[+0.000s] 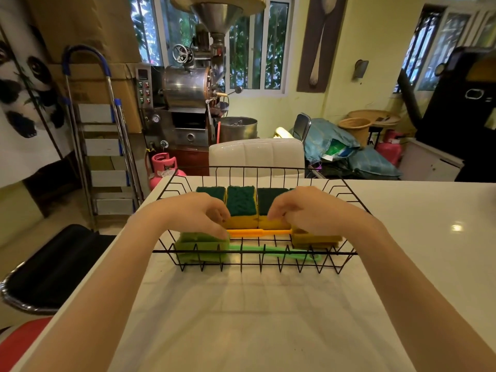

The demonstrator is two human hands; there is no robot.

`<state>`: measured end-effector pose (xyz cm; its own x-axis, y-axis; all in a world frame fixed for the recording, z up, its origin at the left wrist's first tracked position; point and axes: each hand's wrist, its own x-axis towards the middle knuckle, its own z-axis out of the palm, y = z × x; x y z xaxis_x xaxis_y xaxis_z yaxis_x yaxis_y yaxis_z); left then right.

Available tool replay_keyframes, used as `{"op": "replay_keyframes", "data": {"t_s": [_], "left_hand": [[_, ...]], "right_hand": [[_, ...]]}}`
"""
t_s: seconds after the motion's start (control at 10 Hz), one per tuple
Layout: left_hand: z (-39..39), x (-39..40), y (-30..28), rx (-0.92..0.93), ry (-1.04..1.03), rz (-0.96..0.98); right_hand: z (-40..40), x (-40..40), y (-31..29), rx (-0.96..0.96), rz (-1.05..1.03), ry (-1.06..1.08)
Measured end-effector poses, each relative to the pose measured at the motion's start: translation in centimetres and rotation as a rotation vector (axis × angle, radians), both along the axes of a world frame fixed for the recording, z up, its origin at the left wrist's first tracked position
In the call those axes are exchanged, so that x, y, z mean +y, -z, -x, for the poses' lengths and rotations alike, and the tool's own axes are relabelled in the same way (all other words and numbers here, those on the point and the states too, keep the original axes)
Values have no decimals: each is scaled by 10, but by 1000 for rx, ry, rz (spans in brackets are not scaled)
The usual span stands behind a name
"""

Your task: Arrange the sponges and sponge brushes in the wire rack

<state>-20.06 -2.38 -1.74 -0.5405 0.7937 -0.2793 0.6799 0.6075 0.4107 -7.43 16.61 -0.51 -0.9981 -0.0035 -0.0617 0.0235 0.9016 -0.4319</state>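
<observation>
A black wire rack (346,253) sits on a white table (402,224), and most of the things are already inside it. Along the far side stand sponges in a row, green on top and yellow below — the middle sponge (240,205) shows best, with the left sponge (210,193) and the right sponge (269,201) partly hidden behind the hands. Near the front lie two sponge brushes: the green brush (201,244) with its soft head on the left and its long handle going right, and the orange brush (257,232) with its handle in the middle and its yellow head on the right. The left hand (196,213) reaches into the rack with curled fingers that seem to touch the green brush head, but I cannot tell if it grips it. The right hand (303,212) is curled too, over the right sponge — I cannot tell if it holds anything. The hands are apart, one on each side. The job looks almost done. I see nothing left out on the table, so maybe only a little tidying is left.
</observation>
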Motion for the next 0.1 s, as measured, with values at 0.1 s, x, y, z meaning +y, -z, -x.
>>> {"op": "replay_keyframes", "data": {"t_s": [0.1], "left_hand": [[-1,-5,-7,4,-58,-164]], "right_hand": [[-14,1,-20,180,99,17]]}}
